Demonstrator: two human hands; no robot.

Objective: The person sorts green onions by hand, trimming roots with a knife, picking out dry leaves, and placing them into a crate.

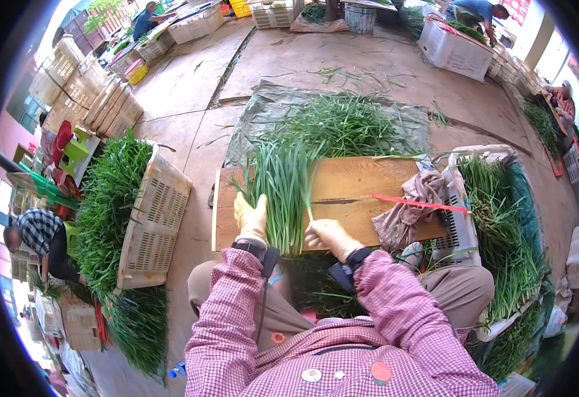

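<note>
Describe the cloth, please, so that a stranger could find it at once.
Find the wooden board in the middle. The cloth lies at its right end, beside a white crate. It is crumpled and greyish pink, with a red strip across it, unlike the long green leaves further left.

The right grip (pixel 333 237) seems to hide the pale stalk's (pixel 310 212) lower end.

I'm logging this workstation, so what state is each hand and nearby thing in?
left hand: open, beside the bunch
right hand: closed on a stalk
bunch: roughly aligned, on the board
board: partly covered
cloth: crumpled
red strip: lying across the cloth
left crate: heaped with greens
right crate: filled with greens
pile: loose, spread over the sheet
sheet: wrinkled
</note>
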